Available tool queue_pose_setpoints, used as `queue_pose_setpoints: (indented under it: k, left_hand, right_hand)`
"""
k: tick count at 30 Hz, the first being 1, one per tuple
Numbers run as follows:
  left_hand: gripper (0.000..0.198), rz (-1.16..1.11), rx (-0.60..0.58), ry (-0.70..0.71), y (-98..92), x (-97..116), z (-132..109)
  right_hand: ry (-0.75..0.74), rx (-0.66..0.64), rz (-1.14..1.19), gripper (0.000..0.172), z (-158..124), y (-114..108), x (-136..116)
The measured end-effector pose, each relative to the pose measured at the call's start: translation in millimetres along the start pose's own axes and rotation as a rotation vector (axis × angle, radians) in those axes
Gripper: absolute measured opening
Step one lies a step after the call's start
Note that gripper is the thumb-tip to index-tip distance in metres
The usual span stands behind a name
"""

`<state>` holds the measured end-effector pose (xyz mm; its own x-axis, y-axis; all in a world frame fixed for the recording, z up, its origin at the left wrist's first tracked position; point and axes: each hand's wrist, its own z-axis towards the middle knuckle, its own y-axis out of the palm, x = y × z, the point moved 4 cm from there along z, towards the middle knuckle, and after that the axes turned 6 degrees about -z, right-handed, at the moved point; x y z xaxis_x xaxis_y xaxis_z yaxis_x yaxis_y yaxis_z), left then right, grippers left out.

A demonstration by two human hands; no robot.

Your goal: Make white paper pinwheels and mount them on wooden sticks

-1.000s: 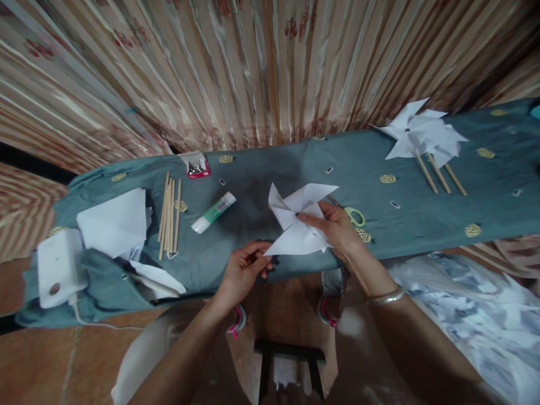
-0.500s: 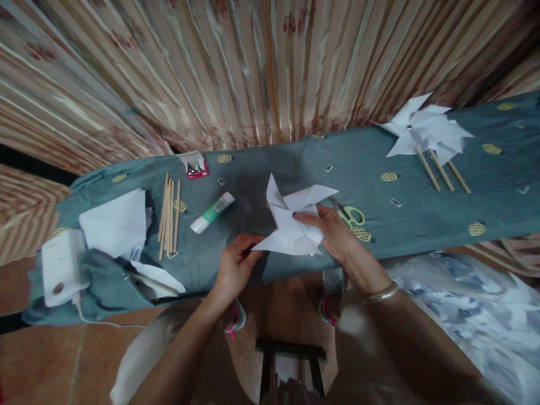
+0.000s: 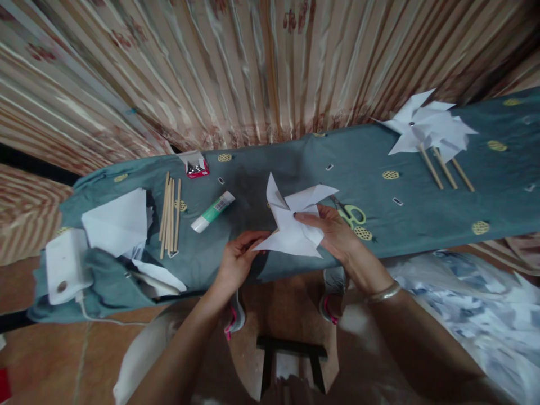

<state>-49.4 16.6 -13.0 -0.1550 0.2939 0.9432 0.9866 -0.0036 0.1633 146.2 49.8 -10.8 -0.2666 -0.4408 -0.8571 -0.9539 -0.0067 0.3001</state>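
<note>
A white paper pinwheel [image 3: 291, 230] is held above the cloth-covered table, its pointed blades spread. At its lower left blade tip, my left hand [image 3: 238, 259] is closed in a pinch. A thin wood-coloured edge shows by that blade, mostly hidden by the paper. My right hand [image 3: 337, 230] grips the pinwheel's right side, thumb on top near the middle and the other fingers behind. Just beyond my right hand lie scissors [image 3: 353, 215] with light green handles, partly covered. To the left of the pinwheel a glue stick [image 3: 213, 211] lies on its side.
Several wooden sticks [image 3: 170, 216] lie at the left, near a small red box of metal pins [image 3: 196, 167]. White paper sheets [image 3: 116, 222] and a white power strip [image 3: 65, 267] are farther left. Finished pinwheels [image 3: 426, 126] on sticks rest at the back right. A plastic bag [image 3: 476, 315] sits below.
Both hands keep hold of the pinwheel, almost unmoved. My left fingers have shifted slightly right and up along the blade's edge. The view has turned a little.
</note>
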Motion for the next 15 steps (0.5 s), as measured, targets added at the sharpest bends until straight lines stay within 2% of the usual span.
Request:
queue_pose_setpoints:
  k: [4, 6, 10, 15]
  left_hand:
    - [0.023, -0.060, -0.077, -0.069, 11.6, 2.8, 0.7]
    - [0.018, -0.015, -0.096, 0.008, 16.6, 8.8, 2.0]
    - [0.011, 0.177, -0.071, 0.265, 19.7, 22.1, 5.3]
    - [0.015, 0.443, -0.030, 0.397, 11.3, 18.3, 17.0]
  right_hand:
    - [0.020, -0.069, -0.007, 0.026, -3.6, 5.1, -1.4]
    - [0.033, -0.084, -0.004, 0.026, -4.5, 6.5, -1.9]
    - [0.028, -0.043, 0.014, 0.025, -4.9, 6.7, -3.4]
    - [0.027, -0.049, 0.018, 0.025, -9.4, 9.1, -2.9]
